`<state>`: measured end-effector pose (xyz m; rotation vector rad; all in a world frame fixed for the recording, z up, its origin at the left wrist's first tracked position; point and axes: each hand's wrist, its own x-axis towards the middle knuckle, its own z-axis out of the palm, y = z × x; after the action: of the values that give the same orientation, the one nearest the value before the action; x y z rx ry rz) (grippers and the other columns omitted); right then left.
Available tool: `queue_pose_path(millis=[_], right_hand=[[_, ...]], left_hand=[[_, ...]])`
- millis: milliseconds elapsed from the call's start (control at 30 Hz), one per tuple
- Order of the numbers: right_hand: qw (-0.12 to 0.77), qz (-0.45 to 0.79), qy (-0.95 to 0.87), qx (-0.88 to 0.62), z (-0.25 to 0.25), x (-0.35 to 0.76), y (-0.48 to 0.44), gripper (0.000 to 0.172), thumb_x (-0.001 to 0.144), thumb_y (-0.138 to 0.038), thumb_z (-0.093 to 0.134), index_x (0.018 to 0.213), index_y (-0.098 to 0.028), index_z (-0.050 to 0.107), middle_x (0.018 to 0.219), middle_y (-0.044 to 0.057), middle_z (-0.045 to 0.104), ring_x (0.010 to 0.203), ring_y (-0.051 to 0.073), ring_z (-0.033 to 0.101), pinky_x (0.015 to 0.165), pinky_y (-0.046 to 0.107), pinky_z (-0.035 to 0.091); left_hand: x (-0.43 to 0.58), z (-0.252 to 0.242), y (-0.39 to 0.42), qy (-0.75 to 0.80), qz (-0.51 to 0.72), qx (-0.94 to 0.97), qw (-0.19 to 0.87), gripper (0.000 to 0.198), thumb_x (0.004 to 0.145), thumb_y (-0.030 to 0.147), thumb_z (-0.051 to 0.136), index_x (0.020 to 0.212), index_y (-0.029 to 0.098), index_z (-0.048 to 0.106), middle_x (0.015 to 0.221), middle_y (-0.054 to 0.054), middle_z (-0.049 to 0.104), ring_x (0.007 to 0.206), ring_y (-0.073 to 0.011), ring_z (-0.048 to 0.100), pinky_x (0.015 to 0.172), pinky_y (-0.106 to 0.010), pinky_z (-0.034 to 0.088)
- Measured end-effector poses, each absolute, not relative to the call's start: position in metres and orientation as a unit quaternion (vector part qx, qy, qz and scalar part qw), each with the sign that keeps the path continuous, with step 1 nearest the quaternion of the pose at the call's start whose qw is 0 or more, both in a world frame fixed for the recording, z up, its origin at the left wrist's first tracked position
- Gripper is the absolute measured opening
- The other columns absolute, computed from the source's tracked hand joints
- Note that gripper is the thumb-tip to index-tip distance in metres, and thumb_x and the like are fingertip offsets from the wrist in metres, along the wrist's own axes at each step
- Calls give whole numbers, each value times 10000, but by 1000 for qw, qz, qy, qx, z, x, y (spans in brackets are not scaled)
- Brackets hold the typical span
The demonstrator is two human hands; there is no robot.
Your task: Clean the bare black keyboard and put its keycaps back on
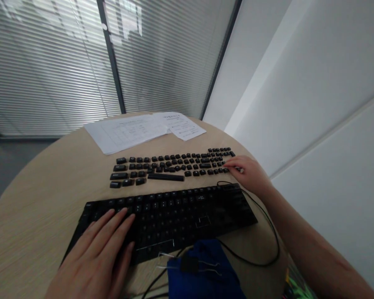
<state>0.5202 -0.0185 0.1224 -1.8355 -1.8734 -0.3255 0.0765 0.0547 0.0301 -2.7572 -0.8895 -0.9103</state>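
A black keyboard point(165, 216) lies across the near part of the table, its upper row of keys in place while much of the rest shows a bare key bed. My left hand point(96, 249) rests on its left side, palm down, fingers stretched out and a little apart. Beyond the keyboard, loose black keycaps point(177, 162) are laid out in rows, with a long space bar keycap point(166, 177) in front. At the right end of these rows, my right hand point(244, 168) has its thumb and fingertips closed at a small keycap, which they mostly cover.
Printed paper sheets point(131, 131) lie at the back of the round wooden table point(43, 178). A black cable point(276, 236) loops at the right. In front sits a blue object point(205, 278) with a wire keycap puller point(190, 264) on it. A white wall point(324, 104) stands close at right.
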Motion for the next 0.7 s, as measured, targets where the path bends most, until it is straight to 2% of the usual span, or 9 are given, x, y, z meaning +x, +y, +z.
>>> queue_pose_path(millis=[100,267,400,600,700], right_hand=[[155,-98,-669,-720,138,548,24,211,916,-167,629,994,-233,813,1105,64,796,1082,255,715,1035,443,533],[94,-74,-646,-754,144,581,89,215,881,-139,671,1016,-205,824,1139,94,790,1113,273,713,1058,438,518],[45,-34,-650,-758,138,587,118,187,853,-194,743,1013,-234,833,1104,75,802,1074,260,727,1022,402,541],[13,4,-660,-751,128,583,130,198,834,-186,746,996,-256,836,1059,39,814,1010,230,735,966,342,553],[15,11,-664,-748,126,579,133,195,827,-162,738,975,-241,838,1019,39,817,967,221,739,926,324,557]], left_hand=[[78,32,54,-289,-296,-908,68,556,1010,442,446,1517,217,485,1524,-103,596,1422,-335,536,1234,-528,376],[78,29,54,-283,-294,-907,106,551,1011,451,424,1490,194,510,1458,-130,649,1327,-361,607,1170,-543,390],[76,25,54,-280,-300,-903,124,574,1001,458,448,1509,193,487,1483,-133,630,1328,-367,601,1185,-546,349],[72,22,54,-290,-306,-901,100,654,992,449,468,1603,244,360,1589,-102,532,1416,-356,539,1216,-546,335],[70,21,54,-307,-311,-895,88,681,989,473,467,1609,217,350,1567,-125,551,1422,-377,530,1222,-572,329]])
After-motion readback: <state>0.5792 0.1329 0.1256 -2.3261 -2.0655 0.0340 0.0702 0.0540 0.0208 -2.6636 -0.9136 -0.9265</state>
